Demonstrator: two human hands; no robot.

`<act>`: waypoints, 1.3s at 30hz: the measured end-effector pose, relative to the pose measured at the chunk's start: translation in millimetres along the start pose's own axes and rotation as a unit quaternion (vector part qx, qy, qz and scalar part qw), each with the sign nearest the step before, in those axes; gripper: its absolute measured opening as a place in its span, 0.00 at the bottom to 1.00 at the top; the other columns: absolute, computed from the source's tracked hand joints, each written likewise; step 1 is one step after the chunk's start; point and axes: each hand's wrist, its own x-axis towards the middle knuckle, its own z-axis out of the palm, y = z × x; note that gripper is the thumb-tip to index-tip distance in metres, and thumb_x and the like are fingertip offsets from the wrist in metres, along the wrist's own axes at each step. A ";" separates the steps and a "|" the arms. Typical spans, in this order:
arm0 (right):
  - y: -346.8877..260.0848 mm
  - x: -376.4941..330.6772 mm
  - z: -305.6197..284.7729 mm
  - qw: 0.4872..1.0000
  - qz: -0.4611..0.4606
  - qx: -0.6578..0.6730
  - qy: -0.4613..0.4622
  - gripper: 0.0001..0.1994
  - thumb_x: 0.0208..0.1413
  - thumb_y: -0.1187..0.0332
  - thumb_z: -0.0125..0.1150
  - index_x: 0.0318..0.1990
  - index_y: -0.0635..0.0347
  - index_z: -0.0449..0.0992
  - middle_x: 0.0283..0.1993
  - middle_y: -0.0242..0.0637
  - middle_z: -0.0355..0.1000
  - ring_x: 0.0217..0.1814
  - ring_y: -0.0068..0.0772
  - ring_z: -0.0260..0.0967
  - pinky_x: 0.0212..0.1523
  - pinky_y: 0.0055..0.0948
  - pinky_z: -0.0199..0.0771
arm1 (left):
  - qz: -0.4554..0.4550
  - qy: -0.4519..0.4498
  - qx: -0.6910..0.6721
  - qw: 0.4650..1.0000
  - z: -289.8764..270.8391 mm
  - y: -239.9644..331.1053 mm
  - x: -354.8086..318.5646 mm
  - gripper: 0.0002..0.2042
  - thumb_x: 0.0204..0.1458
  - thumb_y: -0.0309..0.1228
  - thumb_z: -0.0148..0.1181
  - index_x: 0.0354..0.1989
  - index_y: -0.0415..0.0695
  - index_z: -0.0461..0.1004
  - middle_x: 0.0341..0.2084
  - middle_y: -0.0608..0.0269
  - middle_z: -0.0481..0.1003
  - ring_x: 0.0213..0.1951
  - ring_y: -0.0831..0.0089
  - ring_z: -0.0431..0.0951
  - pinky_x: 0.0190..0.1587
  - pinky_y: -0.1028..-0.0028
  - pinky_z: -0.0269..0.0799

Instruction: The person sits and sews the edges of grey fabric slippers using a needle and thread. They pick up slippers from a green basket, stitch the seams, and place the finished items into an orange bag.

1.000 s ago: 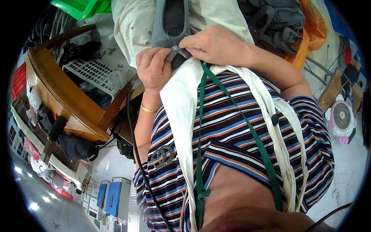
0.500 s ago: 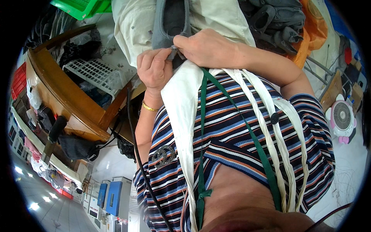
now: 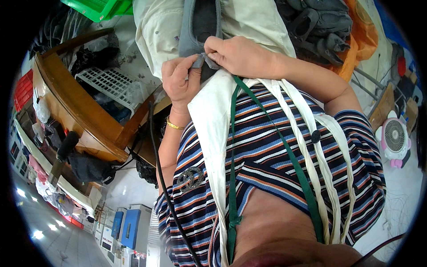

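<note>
A grey slip-on shoe (image 3: 187,42) lies on my lap, its opening facing up and its toe toward me. At the toe both hands pinch a small grey fabric piece (image 3: 198,61), which has two flaps and a shiny bit between them. My left hand (image 3: 179,81), closed, has thumb and forefinger on the left flap. My right hand (image 3: 240,56), closed too, grips by the shiny bit and the right flap, its fingertips partly hidden. Whether the piece is fixed to the shoe I cannot tell. A white apron (image 3: 209,115) covers part of my front.
Several more grey shoes (image 3: 327,22) are piled at the far right beside an orange bag (image 3: 362,40). To the left stand a wooden frame (image 3: 71,104) and a white plastic rack (image 3: 109,84). A green crate (image 3: 95,9) is far left; a small fan (image 3: 393,133) stands right.
My right fingers have drawn slightly right, away from my left fingers. The two grey flaps now show more plainly between my hands. The whole view has shifted a little.
</note>
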 end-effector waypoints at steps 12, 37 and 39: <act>7.2 18.8 -1.0 0.995 0.039 0.089 -0.033 0.10 0.63 0.64 0.54 0.41 0.62 0.69 0.29 0.44 0.73 0.29 0.42 0.72 0.32 0.34 0.70 | 0.072 -0.023 0.028 0.997 -2.0 -2.9 5.1 0.17 0.35 0.20 0.68 0.37 0.46 0.82 0.27 0.66 0.75 0.30 0.67 0.72 0.34 0.71 0.67; -17.7 37.7 -63.5 0.903 0.101 0.418 -0.012 0.10 0.65 0.63 0.52 0.38 0.60 0.72 0.25 0.30 0.70 0.20 0.21 0.68 0.22 0.20 0.69 | 0.097 -0.095 0.038 0.990 -11.0 -0.7 22.5 0.17 0.34 0.21 0.66 0.38 0.47 0.80 0.26 0.65 0.75 0.28 0.65 0.72 0.35 0.68 0.66; -21.7 29.0 -89.9 0.836 0.052 0.546 0.014 0.08 0.65 0.64 0.56 0.37 0.58 0.74 0.19 0.26 0.65 0.16 0.16 0.61 0.19 0.17 0.65 | 0.097 -0.103 0.037 0.989 -16.3 2.9 24.5 0.17 0.34 0.21 0.65 0.37 0.47 0.80 0.26 0.65 0.75 0.29 0.64 0.72 0.35 0.67 0.66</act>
